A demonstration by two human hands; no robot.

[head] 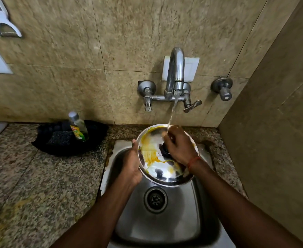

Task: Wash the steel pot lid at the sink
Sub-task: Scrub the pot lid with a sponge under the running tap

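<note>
The round steel pot lid (152, 154) is held tilted over the steel sink (165, 221), its shiny face smeared with yellow residue. My left hand (132, 163) grips the lid's left rim. My right hand (178, 146) rests on the lid's face, fingers curled by the black knob (164, 149) at its centre. Whether it grasps the knob or only rubs there I cannot tell. Water runs from the wall tap (175, 72) in a thin stream onto my right hand and the lid's upper edge.
A dish-soap bottle (77, 126) stands in a black holder (66, 138) with a dark scrubber on the speckled counter (40, 176) left of the sink. Tap handles (191, 105) stick out of the tiled wall. A side wall (272, 158) stands close on the right.
</note>
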